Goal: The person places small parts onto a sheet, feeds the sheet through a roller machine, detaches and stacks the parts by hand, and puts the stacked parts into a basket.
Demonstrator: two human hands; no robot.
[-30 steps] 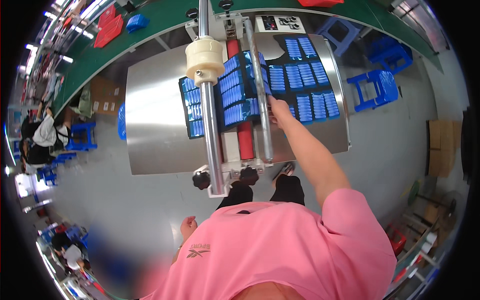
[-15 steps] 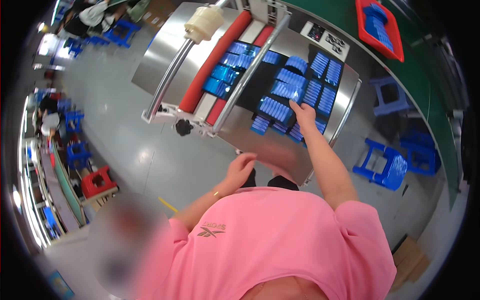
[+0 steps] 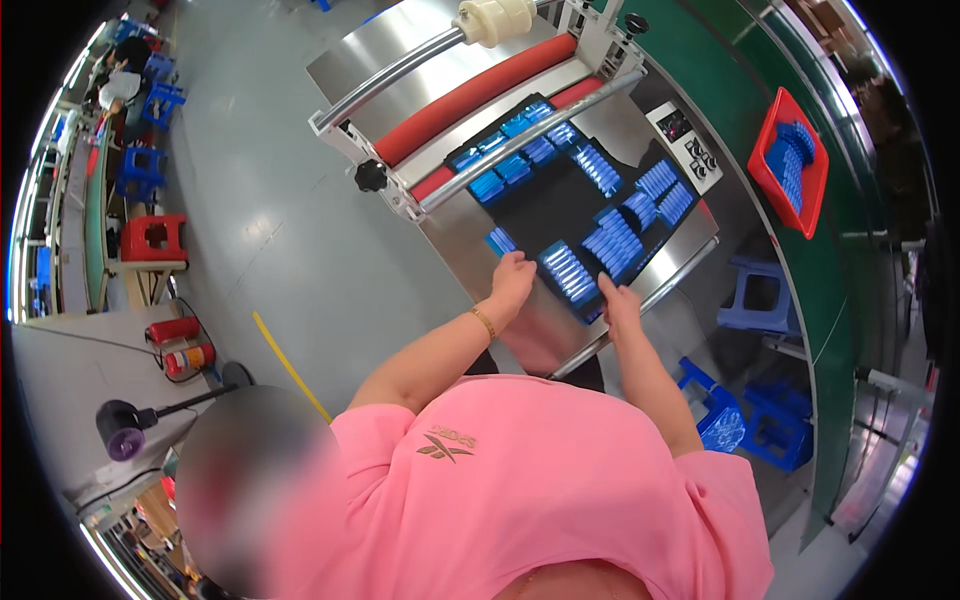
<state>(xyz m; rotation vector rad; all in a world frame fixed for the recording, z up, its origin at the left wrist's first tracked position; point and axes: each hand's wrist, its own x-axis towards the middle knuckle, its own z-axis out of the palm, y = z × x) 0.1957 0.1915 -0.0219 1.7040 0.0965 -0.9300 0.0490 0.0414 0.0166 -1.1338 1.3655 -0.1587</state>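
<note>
One blue ribbed pack (image 3: 570, 272) on my feed sits at the near end of the black sheet (image 3: 535, 208), long axis slanting far left to near right. Right hand (image 3: 622, 303) touches its right side, left hand (image 3: 512, 285) sits apart, just beside it; can't tell if either's gripping.

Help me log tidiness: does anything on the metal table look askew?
Somewhat: ahead of the right hand, blue packets overlap at uneven angles, unlike the neater rows near the red roller.
</note>
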